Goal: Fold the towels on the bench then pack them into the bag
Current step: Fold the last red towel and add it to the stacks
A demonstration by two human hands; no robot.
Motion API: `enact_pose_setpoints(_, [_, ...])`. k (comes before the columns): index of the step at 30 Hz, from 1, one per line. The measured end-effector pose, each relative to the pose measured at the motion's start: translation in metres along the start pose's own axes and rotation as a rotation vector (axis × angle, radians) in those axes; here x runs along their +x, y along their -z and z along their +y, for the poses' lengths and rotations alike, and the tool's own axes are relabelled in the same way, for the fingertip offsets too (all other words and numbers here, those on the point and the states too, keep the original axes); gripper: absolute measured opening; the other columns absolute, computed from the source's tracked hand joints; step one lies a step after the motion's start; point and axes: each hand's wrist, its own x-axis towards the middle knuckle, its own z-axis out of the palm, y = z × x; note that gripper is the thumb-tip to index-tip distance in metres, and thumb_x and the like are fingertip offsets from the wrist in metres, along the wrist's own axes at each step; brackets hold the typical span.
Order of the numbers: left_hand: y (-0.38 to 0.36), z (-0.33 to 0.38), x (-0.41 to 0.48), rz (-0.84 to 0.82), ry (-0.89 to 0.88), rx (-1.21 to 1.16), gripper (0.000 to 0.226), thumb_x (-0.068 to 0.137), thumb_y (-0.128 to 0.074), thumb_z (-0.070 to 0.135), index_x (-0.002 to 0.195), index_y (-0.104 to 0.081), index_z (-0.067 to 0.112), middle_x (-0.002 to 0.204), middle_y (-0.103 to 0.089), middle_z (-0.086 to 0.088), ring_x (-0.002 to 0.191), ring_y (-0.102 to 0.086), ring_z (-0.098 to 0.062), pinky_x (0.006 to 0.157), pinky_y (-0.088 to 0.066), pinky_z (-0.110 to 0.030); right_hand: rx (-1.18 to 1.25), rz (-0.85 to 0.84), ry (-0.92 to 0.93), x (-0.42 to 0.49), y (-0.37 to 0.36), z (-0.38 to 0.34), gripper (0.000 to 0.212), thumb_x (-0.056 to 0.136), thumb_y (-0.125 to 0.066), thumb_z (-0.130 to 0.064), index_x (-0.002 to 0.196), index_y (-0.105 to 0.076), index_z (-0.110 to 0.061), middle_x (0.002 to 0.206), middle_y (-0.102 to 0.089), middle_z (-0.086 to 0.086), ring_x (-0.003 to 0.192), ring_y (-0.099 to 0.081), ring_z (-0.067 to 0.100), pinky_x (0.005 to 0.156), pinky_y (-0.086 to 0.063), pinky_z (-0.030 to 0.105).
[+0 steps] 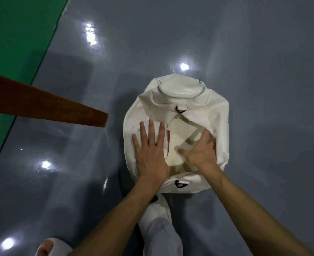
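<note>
White soft bag (217,111) is sitting on the glossy grey floor (263,52) right in front of us, just past our white shoe (156,209), and well clear of the end of the brown wooden bench (41,106) that pokes in from the left. It's a rounded, slouchy thing with a domed zipped pocket (180,87) on the far side, a small black clip (180,109) under that, and another black loop (180,184) on the near edge. The top is pulled open, and a pale cream towel (176,137) lies folded flat inside.

Both our hands are flat and gripping nothing. Our left hand (150,154) lies palm down with fingers spread on white fabric at the left side of the opening; honestly can't tell if that layer is another towel or the bag's own flap, though a thin red edge (168,139) runs beside it. Our right hand (200,152) is inside the opening, fingers splayed on the towel, a bit blurred. A green strip of floor (14,34) runs along the far left.
</note>
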Motion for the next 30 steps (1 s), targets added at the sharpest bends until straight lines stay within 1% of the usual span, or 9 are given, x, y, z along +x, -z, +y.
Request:
enact_pose_setpoints(4, [-0.010, -0.013, -0.003, 0.037, 0.026, -0.039, 0.123, 0.079, -0.062, 0.062, 0.162, 0.019, 0.020, 0.169, 0.023, -0.017, 0.155, 0.020, -0.041, 0.125, 0.002, -0.060, 0.027, 0.008, -0.077, -0.001, -0.012, 0.011, 0.121, 0.074, -0.078, -0.068, 0.159, -0.003, -0.027, 0.163, -0.022, 0.020, 0.149, -0.027, 0.040, 0.119, -0.028, 0.048])
enact_pose_setpoints(7, [-0.006, -0.014, 0.005, 0.055, 0.046, -0.088, 0.119, 0.083, -0.059, 0.064, 0.162, 0.018, 0.020, 0.169, 0.022, -0.016, 0.155, 0.019, -0.040, 0.126, 0.003, -0.059, -0.036, 0.123, -0.002, -0.004, -0.030, 0.009, 0.104, 0.085, -0.069, -0.061, 0.160, -0.009, -0.022, 0.160, -0.024, 0.026, 0.147, -0.026, 0.045, 0.119, -0.026, 0.051])
enact_pose_setpoints(10, [-0.014, -0.017, -0.007, 0.146, -0.058, -0.069, 0.109, 0.087, -0.055, 0.061, 0.164, 0.010, 0.022, 0.171, 0.015, -0.015, 0.156, 0.015, -0.041, 0.125, 0.004, -0.060, -0.149, 0.198, 0.182, -0.004, -0.036, 0.008, 0.108, 0.083, -0.076, -0.053, 0.161, -0.006, -0.024, 0.162, -0.017, 0.024, 0.148, -0.021, 0.044, 0.121, -0.025, 0.053])
enact_pose_setpoints(15, [-0.026, -0.014, 0.001, 0.092, -0.038, -0.058, 0.112, 0.082, -0.061, 0.057, 0.164, 0.008, 0.026, 0.171, 0.017, -0.014, 0.156, 0.017, -0.041, 0.125, 0.002, -0.060, -0.293, 0.068, 0.098, 0.000, -0.046, 0.041, 0.109, 0.082, -0.048, -0.086, 0.161, 0.003, -0.033, 0.162, -0.024, 0.028, 0.147, -0.028, 0.047, 0.120, -0.028, 0.056])
enact_pose_setpoints(19, [-0.006, -0.020, 0.006, 0.035, -0.072, -0.120, 0.113, 0.085, -0.054, 0.071, 0.162, 0.018, 0.030, 0.169, 0.026, -0.010, 0.154, 0.026, -0.037, 0.125, 0.005, -0.059, -0.180, -0.002, 0.113, -0.004, -0.028, 0.015, 0.104, 0.083, -0.057, -0.077, 0.159, -0.009, -0.025, 0.159, -0.032, 0.024, 0.145, -0.034, 0.045, 0.118, -0.033, 0.056])
enact_pose_setpoints(21, [0.009, -0.024, 0.002, -0.003, -0.083, -0.169, 0.111, 0.086, -0.046, 0.080, 0.160, 0.022, 0.032, 0.168, 0.030, -0.006, 0.153, 0.030, -0.033, 0.125, 0.009, -0.058, -0.083, -0.024, 0.181, -0.011, -0.017, -0.003, 0.092, 0.088, -0.061, -0.067, 0.158, -0.022, -0.020, 0.157, -0.039, 0.018, 0.144, -0.039, 0.039, 0.117, -0.035, 0.050])
enact_pose_setpoints(23, [0.026, -0.025, -0.003, 0.017, -0.111, -0.194, 0.107, 0.087, -0.045, 0.080, 0.161, 0.018, 0.034, 0.169, 0.025, -0.005, 0.154, 0.027, -0.032, 0.125, 0.009, -0.058, -0.029, -0.024, 0.283, -0.021, -0.006, -0.021, 0.084, 0.093, -0.058, -0.062, 0.159, -0.026, -0.020, 0.163, -0.034, 0.010, 0.150, -0.032, 0.029, 0.120, -0.031, 0.047])
enact_pose_setpoints(27, [0.072, -0.030, -0.027, 0.109, -0.119, -0.292, 0.095, 0.092, -0.042, 0.077, 0.163, 0.007, 0.038, 0.173, 0.012, -0.004, 0.158, 0.015, -0.028, 0.127, 0.005, -0.054, -0.019, -0.004, 0.433, -0.052, 0.029, -0.049, 0.090, 0.089, -0.039, -0.073, 0.162, -0.025, -0.022, 0.168, -0.027, 0.002, 0.155, -0.022, 0.021, 0.124, -0.026, 0.041])
enact_pose_setpoints(30, [0.120, -0.041, -0.052, 0.153, -0.088, -0.367, 0.092, 0.092, -0.045, 0.075, 0.163, 0.002, 0.040, 0.173, 0.004, -0.004, 0.159, 0.001, -0.028, 0.127, -0.006, -0.049, -0.073, 0.030, 0.555, -0.082, 0.059, -0.062, 0.090, 0.090, -0.039, -0.076, 0.162, -0.025, -0.024, 0.168, -0.027, -0.002, 0.154, -0.026, 0.019, 0.122, -0.032, 0.044])
